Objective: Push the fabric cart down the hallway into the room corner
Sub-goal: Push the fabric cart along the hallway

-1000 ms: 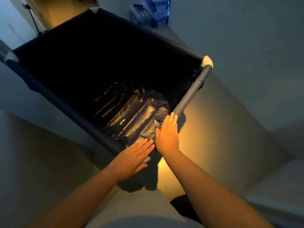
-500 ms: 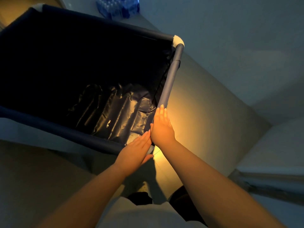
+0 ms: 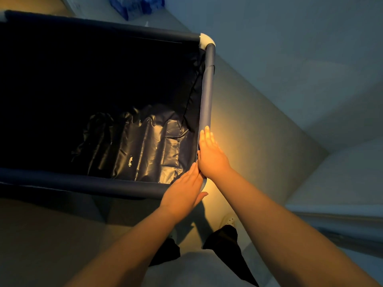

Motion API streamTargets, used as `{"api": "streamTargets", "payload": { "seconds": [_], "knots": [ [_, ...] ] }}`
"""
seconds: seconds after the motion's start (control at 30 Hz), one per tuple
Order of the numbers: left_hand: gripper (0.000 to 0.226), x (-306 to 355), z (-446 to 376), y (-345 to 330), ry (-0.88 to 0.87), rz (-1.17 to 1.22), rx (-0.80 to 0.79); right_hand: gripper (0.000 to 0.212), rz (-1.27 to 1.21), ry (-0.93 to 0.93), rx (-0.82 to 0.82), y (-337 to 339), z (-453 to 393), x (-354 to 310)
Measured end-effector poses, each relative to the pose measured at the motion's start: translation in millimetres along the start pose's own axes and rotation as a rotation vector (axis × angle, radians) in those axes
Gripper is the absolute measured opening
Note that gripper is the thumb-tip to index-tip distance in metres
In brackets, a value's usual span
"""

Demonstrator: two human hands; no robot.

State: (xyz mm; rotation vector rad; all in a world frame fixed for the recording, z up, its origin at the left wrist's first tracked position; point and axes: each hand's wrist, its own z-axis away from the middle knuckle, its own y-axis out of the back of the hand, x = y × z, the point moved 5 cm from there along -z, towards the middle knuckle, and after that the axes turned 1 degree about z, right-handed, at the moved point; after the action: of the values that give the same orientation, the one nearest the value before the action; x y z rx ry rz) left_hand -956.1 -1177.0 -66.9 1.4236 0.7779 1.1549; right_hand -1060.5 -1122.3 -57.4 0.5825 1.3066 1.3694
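Note:
A large dark navy fabric cart [image 3: 207, 85] with padded tube rails and a white corner joint fills the left and middle of the head view. A crumpled dark plastic liner [image 3: 141, 146] lies in its bottom. My left hand [image 3: 182, 193] rests flat over the near right corner of the rail, fingers together. Along the right side rail just beyond that corner lies my right hand [image 3: 210, 154], flat, fingers extended. Neither hand wraps around the rail; both press on it.
A pale wall [image 3: 290, 69] runs close along the cart's right side. Blue shrink-wrapped water bottle packs [image 3: 134, 5] stand on the floor beyond the cart's far edge. A low ledge or baseboard [image 3: 331, 224] sits at the right. My feet show below.
The cart has swung counter-clockwise in view and its right rail now runs nearly straight ahead, closer to the wall. Both hands stayed on the near right corner.

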Motion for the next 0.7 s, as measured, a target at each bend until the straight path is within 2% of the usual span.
{"api": "streamTargets", "payload": {
  "seconds": [0.3,0.43,0.57,0.63,0.7],
  "knots": [
    [0.067,45,-20,-6,-0.092,0.110,-0.043,0.066,-0.043,-0.069,0.029,9,17,53],
    [0.076,63,-32,-14,-0.224,0.098,-0.168,0.065,-0.056,-0.099,0.049,13,28,89],
    [0.071,53,-18,-19,-0.314,0.000,-0.230,0.064,-0.191,-0.226,0.112,12,47,122],
    [0.065,39,-4,-14,-0.320,-0.046,-0.206,0.059,-0.289,-0.336,0.186,7,64,133],
    [0.064,25,10,-6,-0.345,-0.116,-0.140,0.058,-0.223,-0.437,0.264,1,83,137]
  ]
}}
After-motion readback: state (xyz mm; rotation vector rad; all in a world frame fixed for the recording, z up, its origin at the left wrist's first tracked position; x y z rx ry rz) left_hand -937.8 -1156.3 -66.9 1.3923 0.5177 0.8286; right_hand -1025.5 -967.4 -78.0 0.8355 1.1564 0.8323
